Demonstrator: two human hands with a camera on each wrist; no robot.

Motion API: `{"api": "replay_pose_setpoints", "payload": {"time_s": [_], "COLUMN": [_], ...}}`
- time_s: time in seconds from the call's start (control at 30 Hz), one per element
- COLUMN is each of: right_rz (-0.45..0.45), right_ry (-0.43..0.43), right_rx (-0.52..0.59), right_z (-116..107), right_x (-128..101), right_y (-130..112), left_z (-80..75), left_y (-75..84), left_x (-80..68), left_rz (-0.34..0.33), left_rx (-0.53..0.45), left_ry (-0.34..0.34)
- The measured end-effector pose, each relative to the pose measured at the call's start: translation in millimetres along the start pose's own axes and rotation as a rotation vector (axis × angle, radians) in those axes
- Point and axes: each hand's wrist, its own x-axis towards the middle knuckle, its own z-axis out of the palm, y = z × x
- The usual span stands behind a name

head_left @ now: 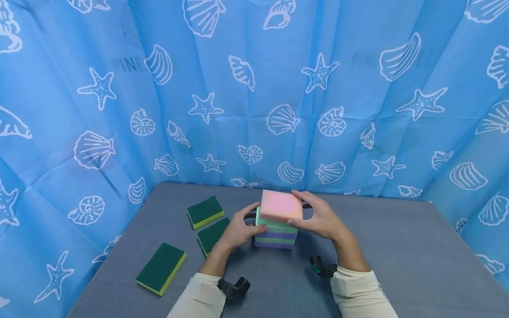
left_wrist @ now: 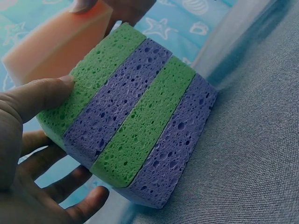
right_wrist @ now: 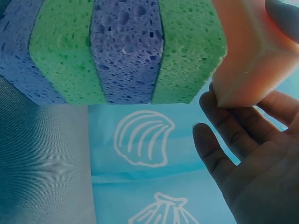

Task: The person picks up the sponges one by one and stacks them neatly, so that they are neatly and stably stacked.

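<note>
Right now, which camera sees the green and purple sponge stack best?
The left wrist view: the sponge stack looks big, with all four stripes showing. The head view shows it small, partly hidden by the left hand and pink sponge; the right wrist view crops it.

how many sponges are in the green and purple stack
4, from bottom to top: lower purple sponge, lower green sponge, upper purple sponge, upper green sponge. No layer looks hidden.
</note>
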Motion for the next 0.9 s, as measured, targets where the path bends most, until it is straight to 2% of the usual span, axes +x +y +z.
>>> {"api": "replay_pose_setpoints", "payload": {"time_s": [0.4,0.9], "right_rz": [-0.018,0.029], "right_ry": [-0.032,-0.081], "right_rx": [0.012,0.020], "right_z": [6.8,12.7], "right_x": [0.8,1.5], "right_y": [5.9,6.4], "left_z": [1.1,-0.9], "left_y": [0.8,0.6], "left_x": [-1.3,-0.4], "left_rz": [0.002,0.010], "left_rx": [-0.003,-0.011], "left_ry": [0.004,-0.004]}}
